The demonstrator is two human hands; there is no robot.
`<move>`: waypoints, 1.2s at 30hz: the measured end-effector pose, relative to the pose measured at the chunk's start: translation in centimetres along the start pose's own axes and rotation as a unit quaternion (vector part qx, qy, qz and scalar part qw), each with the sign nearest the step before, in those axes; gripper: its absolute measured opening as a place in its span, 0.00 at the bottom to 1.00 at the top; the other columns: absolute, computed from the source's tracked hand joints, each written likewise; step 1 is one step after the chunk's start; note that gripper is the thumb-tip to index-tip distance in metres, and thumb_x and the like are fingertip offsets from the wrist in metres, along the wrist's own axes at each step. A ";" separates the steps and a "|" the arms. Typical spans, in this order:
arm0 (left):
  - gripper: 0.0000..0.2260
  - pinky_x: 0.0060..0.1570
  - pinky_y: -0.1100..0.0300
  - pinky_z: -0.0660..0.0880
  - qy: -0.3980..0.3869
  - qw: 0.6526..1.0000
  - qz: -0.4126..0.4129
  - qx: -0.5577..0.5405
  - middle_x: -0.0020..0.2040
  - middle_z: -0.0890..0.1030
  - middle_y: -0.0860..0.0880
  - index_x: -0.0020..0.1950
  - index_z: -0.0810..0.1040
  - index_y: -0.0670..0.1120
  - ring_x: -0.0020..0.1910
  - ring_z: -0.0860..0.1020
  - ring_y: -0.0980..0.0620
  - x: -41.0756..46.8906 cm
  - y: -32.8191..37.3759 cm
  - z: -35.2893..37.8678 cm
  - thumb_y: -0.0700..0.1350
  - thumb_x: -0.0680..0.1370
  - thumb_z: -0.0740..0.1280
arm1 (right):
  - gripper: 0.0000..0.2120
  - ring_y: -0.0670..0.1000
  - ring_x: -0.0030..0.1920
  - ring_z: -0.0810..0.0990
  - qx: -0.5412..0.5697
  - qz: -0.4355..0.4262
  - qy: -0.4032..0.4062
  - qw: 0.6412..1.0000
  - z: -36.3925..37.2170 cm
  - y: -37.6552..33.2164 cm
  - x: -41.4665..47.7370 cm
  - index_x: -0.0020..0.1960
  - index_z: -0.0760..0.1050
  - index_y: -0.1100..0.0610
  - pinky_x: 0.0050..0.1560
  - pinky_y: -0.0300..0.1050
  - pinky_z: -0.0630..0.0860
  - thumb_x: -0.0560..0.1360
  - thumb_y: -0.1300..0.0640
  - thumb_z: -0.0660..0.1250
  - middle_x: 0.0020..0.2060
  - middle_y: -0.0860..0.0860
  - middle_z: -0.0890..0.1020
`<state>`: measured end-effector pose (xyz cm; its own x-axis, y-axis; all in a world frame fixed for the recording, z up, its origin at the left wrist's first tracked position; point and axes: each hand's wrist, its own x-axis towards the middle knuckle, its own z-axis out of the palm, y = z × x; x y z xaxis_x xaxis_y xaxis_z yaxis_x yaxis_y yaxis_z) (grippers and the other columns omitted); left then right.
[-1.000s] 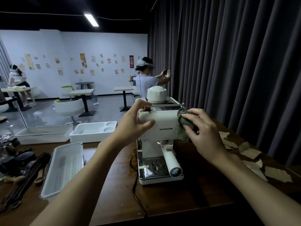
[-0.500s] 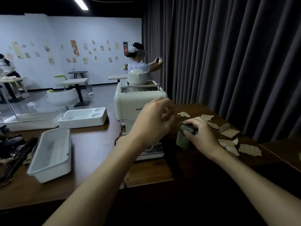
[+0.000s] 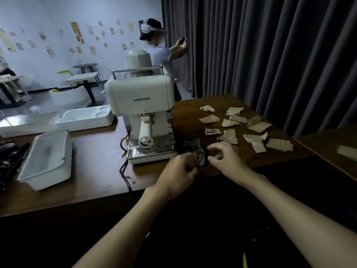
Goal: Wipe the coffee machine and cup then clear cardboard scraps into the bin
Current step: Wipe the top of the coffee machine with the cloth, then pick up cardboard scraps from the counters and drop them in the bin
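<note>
The cream coffee machine (image 3: 143,105) stands on the brown table (image 3: 92,171) with a pale cup (image 3: 138,59) upside down on its top. A dark cloth (image 3: 194,148) lies crumpled on the table just right of the machine's base. My left hand (image 3: 179,171) pinches the cloth's near edge with curled fingers. My right hand (image 3: 226,157) hovers beside the cloth with loosely curled fingers and holds nothing. Several torn cardboard scraps (image 3: 231,122) are scattered across the table to the right. No bin is in view.
A white plastic basket (image 3: 46,157) sits left of the machine, with a white foam tray (image 3: 85,117) behind it. A black power cord (image 3: 123,171) trails to the front edge. Dark utensils (image 3: 9,155) lie far left. A person (image 3: 158,53) stands by the grey curtain (image 3: 270,55).
Both hands left the machine and came down to the table at its right. The cloth went from my right hand's grip to the table, where my left hand took its edge.
</note>
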<state>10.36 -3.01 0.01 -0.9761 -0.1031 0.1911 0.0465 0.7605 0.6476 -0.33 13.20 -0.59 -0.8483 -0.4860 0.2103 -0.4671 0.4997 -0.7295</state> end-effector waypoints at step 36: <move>0.14 0.34 0.69 0.73 -0.250 0.962 -0.092 -0.062 0.49 0.77 0.55 0.68 0.74 0.41 0.43 0.78 0.57 -2.1 -0.6 29.0 0.39 0.82 0.65 | 0.30 0.61 0.72 0.64 0.020 0.540 0.087 0.837 -4.9 23.7 -29.8 0.77 0.52 0.57 0.65 0.53 0.68 0.81 0.59 0.62 0.73 0.60 0.64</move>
<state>6.22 15.37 -22.16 -0.9490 0.1157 -0.2934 -0.1425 0.6726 0.7261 12.69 43.00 -20.96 -0.7952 0.3477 -0.4967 0.6016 0.5538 -0.5756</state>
